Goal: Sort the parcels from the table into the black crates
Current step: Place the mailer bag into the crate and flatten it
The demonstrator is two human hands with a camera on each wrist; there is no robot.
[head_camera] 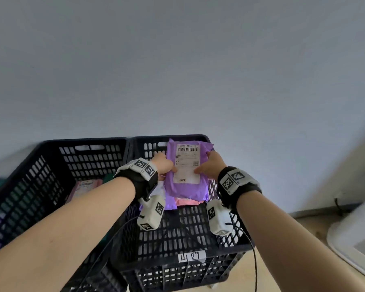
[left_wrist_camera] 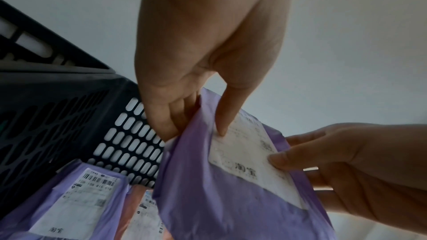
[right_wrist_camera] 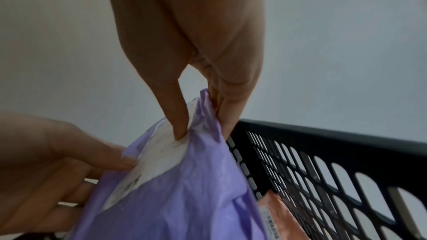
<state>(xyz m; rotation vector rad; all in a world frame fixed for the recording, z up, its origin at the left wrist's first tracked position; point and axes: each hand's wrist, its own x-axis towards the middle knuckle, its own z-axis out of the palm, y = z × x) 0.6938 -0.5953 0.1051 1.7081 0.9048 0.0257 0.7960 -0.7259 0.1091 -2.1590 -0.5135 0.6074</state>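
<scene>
A purple parcel [head_camera: 188, 189] with a white shipping label hangs above the right black crate [head_camera: 177, 264], held by both hands. My left hand [head_camera: 167, 165] pinches its left edge, thumb on the label and fingers behind. My right hand [head_camera: 209, 163] pinches the right edge the same way. In the left wrist view the purple parcel [left_wrist_camera: 226, 198] is pinched by my left hand [left_wrist_camera: 196, 127]. In the right wrist view my right hand [right_wrist_camera: 201, 127] pinches the purple parcel [right_wrist_camera: 184, 198]. Inside the crate lie another purple parcel [left_wrist_camera: 69, 203] and a pink parcel [left_wrist_camera: 143, 213].
A second black crate [head_camera: 40, 169] stands to the left with a pink parcel [head_camera: 84, 188] in it. A paper tag [head_camera: 191, 256] is stuck on the right crate's near rim. A grey wall rises behind. A white object [head_camera: 356, 239] sits on the floor at right.
</scene>
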